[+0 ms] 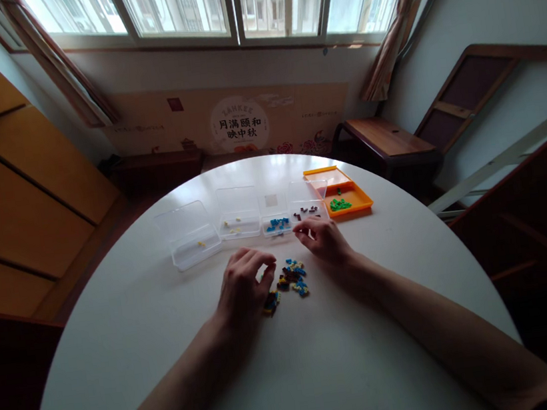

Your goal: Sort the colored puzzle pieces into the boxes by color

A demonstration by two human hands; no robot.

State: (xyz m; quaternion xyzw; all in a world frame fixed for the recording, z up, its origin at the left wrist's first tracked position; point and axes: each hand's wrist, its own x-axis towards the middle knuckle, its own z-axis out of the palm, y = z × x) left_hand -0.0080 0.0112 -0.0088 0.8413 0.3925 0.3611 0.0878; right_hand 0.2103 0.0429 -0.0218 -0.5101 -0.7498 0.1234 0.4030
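Head view: my left hand (244,286) curls palm-down over the near-left edge of the pile of small bricks (289,281), fingertips bunched and touching them — whether one is pinched I cannot tell. The pile lies just right of that hand, nearer to it than to my right hand (322,237), which hovers beyond with fingers drawn together — by the clear box of dark bricks (307,208).

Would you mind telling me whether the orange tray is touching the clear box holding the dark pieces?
Cannot tell: in the head view, the orange tray sits right beside the clear box, but no contact or gap shows plainly.
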